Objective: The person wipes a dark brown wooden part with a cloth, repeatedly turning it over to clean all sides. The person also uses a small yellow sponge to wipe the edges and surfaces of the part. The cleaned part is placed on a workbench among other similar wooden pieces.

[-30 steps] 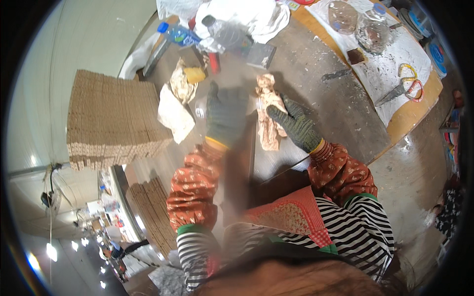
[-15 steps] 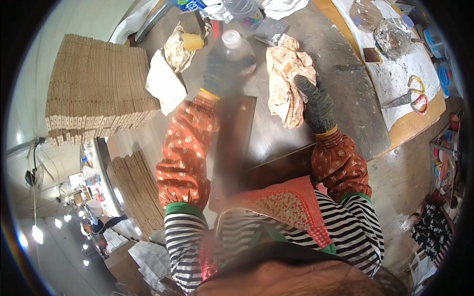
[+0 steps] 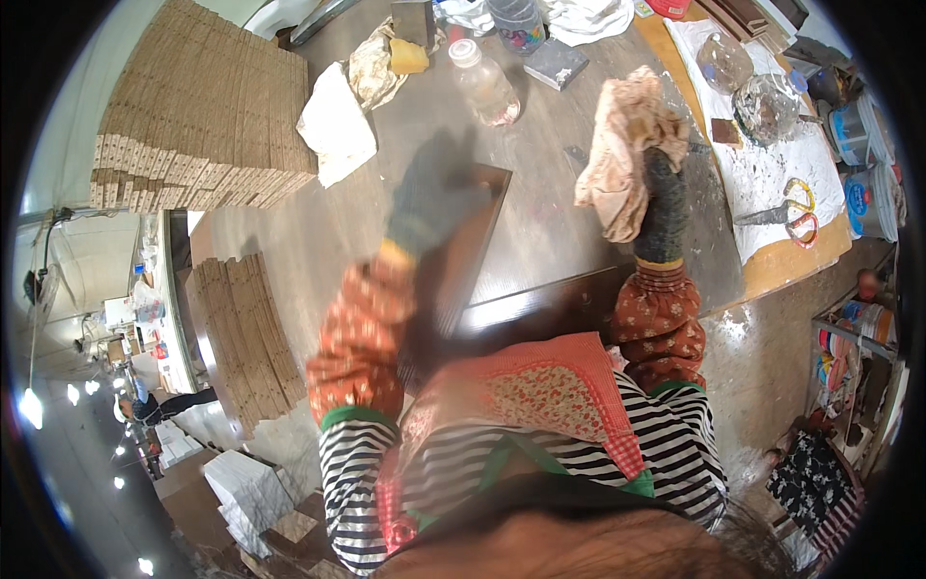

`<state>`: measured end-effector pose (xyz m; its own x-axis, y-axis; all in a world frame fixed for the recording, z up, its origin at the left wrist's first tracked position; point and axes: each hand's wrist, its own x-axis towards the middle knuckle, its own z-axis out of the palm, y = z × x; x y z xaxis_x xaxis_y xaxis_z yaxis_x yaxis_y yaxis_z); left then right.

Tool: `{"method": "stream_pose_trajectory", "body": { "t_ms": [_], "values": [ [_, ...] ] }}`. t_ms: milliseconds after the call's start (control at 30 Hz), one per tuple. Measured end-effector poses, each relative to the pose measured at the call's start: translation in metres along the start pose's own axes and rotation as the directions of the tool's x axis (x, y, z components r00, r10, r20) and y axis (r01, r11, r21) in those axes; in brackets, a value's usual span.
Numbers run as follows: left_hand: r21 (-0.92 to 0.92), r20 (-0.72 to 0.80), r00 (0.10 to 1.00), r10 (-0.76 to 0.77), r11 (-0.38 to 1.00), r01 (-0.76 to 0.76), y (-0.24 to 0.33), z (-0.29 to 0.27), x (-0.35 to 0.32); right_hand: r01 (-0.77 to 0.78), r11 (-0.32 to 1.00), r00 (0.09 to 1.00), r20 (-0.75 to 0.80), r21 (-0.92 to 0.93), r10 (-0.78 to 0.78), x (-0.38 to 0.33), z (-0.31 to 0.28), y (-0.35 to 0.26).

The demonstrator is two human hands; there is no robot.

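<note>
My right hand (image 3: 663, 207), in a dark knitted glove, grips a crumpled pinkish rag (image 3: 617, 145) above the right part of the dark brown tabletop (image 3: 555, 183). My left hand (image 3: 429, 198), gloved alike, is smeared by motion, and its fingers cannot be made out. It is over or beside a dark wooden board or frame part (image 3: 490, 227) in front of me. Beyond that hand, a clear plastic bottle (image 3: 485, 87) with a whitish cap stands on the table, apart from both hands.
Tall stacks of brown slats (image 3: 207, 106) rise at the left. Cream cloths (image 3: 338, 135) and a yellow sponge (image 3: 409, 56) lie at the far left of the tabletop. A dark block (image 3: 557, 64) sits at the back. Scissors (image 3: 786, 214) rest on white paper at right.
My left hand has let go of the bottle and come back toward me. The bottle now stands upright by itself. My right hand has moved rightward with the rag.
</note>
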<state>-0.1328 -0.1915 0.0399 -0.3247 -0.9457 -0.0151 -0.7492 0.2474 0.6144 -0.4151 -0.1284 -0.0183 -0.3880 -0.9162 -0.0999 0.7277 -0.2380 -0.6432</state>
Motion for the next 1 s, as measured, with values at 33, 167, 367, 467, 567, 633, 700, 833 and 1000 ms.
{"method": "stream_pose_trajectory", "body": {
  "t_ms": [33, 167, 367, 467, 567, 633, 700, 833, 1000],
  "values": [
    [0.228, -0.079, 0.996, 0.045, 0.973, -0.026, 0.001, 0.000, -0.035, 0.050, 0.991, 0.997, -0.050, -0.126, -0.056, -0.007, 0.001, -0.010],
    [0.323, -0.138, 0.987, -0.085, 0.938, 0.126, -0.003, 0.020, -0.141, 0.175, 0.976, 0.984, 0.044, -0.129, -0.171, -0.033, -0.001, -0.042],
    [0.130, -0.214, 0.975, 0.055, 0.991, -0.027, -0.003, 0.031, -0.161, 0.160, 0.963, 0.987, 0.037, -0.216, -0.156, -0.060, -0.012, -0.063],
    [0.215, -0.190, 0.906, 0.378, 0.917, -0.337, 0.013, 0.027, -0.166, 0.188, 0.965, 0.979, -0.042, -0.181, -0.198, -0.077, -0.021, -0.080],
    [0.196, -0.043, 0.909, 0.414, 0.896, -0.398, 0.028, 0.030, -0.168, 0.195, 0.956, 0.974, -0.069, -0.220, -0.215, -0.103, -0.032, -0.099],
    [0.215, 0.089, 0.912, 0.400, 0.887, -0.410, 0.035, 0.037, -0.165, 0.166, 0.925, 0.964, -0.144, -0.342, -0.226, -0.115, -0.039, -0.106],
    [0.192, 0.198, 0.906, 0.374, 0.892, -0.410, 0.038, 0.044, -0.159, 0.094, 0.904, 0.949, -0.237, -0.418, -0.208, -0.123, -0.045, -0.112],
    [0.119, 0.142, 0.859, 0.493, 0.853, -0.509, 0.034, 0.048, -0.158, 0.116, 0.911, 0.947, -0.233, -0.396, -0.222, -0.137, -0.053, -0.118],
    [0.225, 0.268, 0.865, 0.424, 0.845, -0.484, 0.015, 0.033, -0.175, 0.220, 0.901, 0.937, -0.176, -0.374, -0.302, -0.182, -0.054, -0.102]
  ]
}}
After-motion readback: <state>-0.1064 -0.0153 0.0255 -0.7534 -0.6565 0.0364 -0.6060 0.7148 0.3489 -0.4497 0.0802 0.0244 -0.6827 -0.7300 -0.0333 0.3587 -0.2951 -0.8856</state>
